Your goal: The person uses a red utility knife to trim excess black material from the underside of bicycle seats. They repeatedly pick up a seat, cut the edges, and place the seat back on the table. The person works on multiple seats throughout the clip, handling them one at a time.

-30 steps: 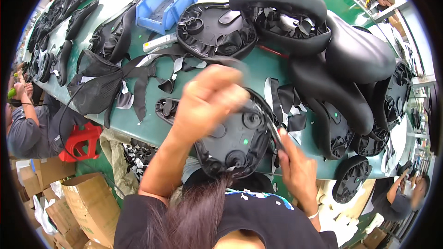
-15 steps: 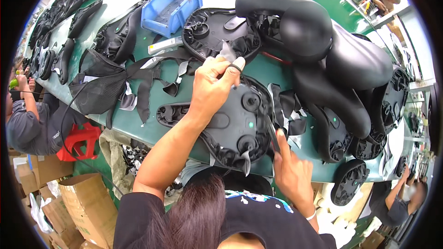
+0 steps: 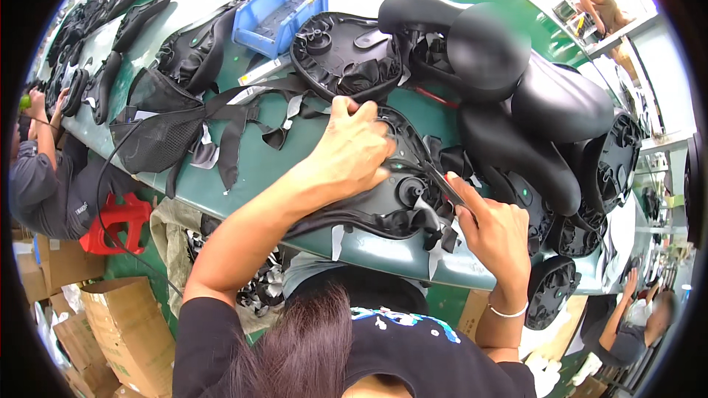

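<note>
on the table (image 3: 254,162), an upturned seat (image 3: 372,199) lies before the person, between the left hand (image 3: 354,149) and the right hand (image 3: 495,232), a cutting tool (image 3: 453,193) in the latter. behind it lies another upturned seat (image 3: 343,60), a bin (image 3: 254,42) beyond. left lies a mesh piece (image 3: 158,144); right, piled seats (image 3: 564,103). cartons (image 3: 125,335) sit on the floor, left.

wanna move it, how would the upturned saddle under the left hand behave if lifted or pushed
The upturned saddle is probably stiff, since its base plate looks moulded. It may rock, underside facing up. The loose strips at its edge would likely flop, being thin and crumpled.
</note>
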{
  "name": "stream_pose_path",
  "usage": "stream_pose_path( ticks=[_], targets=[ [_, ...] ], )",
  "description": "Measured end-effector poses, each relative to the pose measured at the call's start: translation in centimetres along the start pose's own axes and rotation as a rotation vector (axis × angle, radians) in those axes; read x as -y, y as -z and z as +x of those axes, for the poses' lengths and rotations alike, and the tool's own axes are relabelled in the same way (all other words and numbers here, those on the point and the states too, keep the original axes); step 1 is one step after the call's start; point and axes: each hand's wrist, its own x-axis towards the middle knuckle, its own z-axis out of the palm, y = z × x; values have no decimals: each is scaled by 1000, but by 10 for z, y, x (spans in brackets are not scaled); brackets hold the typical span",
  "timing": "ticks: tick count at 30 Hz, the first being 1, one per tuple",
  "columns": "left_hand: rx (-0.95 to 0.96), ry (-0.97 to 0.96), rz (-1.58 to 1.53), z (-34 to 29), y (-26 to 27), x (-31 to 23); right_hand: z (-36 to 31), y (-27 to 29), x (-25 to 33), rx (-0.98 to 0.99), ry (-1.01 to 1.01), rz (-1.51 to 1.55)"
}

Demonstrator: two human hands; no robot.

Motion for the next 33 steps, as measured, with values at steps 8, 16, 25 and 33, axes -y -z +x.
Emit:
stream_pose_path(
  ticks=[8, 16, 25, 33],
  targets=[
    [-432, 745, -604, -1, -17, 10, -7, 7, 7, 39, 45, -175],
    [-393, 644, -1299, -36, 5, -19, 57, 21, -27, 195, 461, -86],
    [-455, 271, -1235, -7, 71, 11, -21, 19, -24, 162, 211, -134],
    [-144, 772, -1812, 0, 10, -18, -49, 3, -22, 138, 123, -114]
  ],
)
